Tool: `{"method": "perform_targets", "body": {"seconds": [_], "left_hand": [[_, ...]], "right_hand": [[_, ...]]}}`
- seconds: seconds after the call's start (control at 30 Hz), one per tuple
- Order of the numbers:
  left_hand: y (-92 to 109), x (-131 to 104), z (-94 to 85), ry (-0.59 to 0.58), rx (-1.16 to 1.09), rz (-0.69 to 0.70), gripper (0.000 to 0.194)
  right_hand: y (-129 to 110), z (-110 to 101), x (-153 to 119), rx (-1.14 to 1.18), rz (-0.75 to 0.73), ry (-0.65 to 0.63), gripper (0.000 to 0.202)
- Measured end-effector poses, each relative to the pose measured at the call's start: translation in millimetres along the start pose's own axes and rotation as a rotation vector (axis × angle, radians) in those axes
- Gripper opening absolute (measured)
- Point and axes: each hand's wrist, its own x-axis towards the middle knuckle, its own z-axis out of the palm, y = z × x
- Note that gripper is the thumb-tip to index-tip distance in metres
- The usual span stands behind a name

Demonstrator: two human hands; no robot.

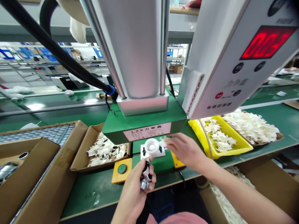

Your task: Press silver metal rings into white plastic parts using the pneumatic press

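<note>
My left hand (137,182) is closed around several shiny metal caps (146,175) in front of the press. Its fingertips are near a round white fixture (151,147) mounted on a white plate (153,154) below the green press head (144,119). To the right of the fixture, my right hand (181,146) pinches a small white piece (164,142), partly hidden by the fingers and slightly blurred.
Yellow button boxes flank the fixture, the left one (122,170) with a green button. A cardboard box (80,155) of white pieces is left, a yellow tray (240,146) right. A control box (224,71) overhangs on the right.
</note>
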Motion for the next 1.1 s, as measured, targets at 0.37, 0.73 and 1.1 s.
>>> {"method": "perform_targets", "body": {"seconds": [0.37,0.73,1.1], "left_hand": [[-1.0,-18.1,-23.7,0.022,-0.006,0.084,0.030],[-2.9,-9.2,-18.2,-0.019,0.133,0.073,0.032],[-0.9,-11.5,-15.6,0.003,0.192,0.055,0.038]], "right_hand": [[-23.9,15.7,45.8,-0.438,-0.440,-0.525,0.018],[-36.8,7.9,59.1,-0.673,-0.646,-0.515,0.022],[-34.2,17.1,55.4,-0.431,-0.606,-0.561,0.021]]}}
